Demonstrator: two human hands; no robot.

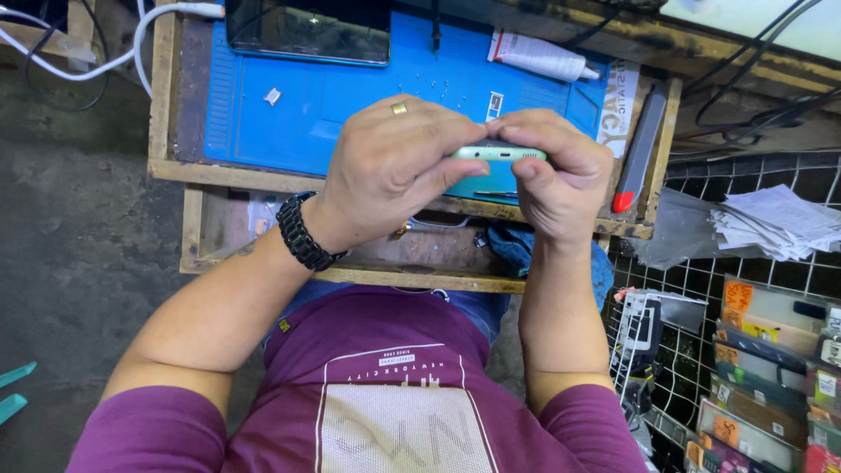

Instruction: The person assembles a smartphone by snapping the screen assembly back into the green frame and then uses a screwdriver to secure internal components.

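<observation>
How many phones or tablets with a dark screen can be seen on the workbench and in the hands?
2. One pale green phone is pinched edge-on between the left hand and right hand. One dark-screened device lies at the far edge of the blue mat. Others may be hidden.

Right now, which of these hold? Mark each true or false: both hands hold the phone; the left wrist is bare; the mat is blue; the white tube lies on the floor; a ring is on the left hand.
1. Both hands hold the phone. True: the left hand and right hand pinch it edge-on between them.
2. The left wrist is bare. False: it wears a black bracelet.
3. The mat is blue. True.
4. The white tube lies on the floor. False: it lies at the far edge of the mat, on the bench.
5. A ring is on the left hand. True: a gold one.
</observation>
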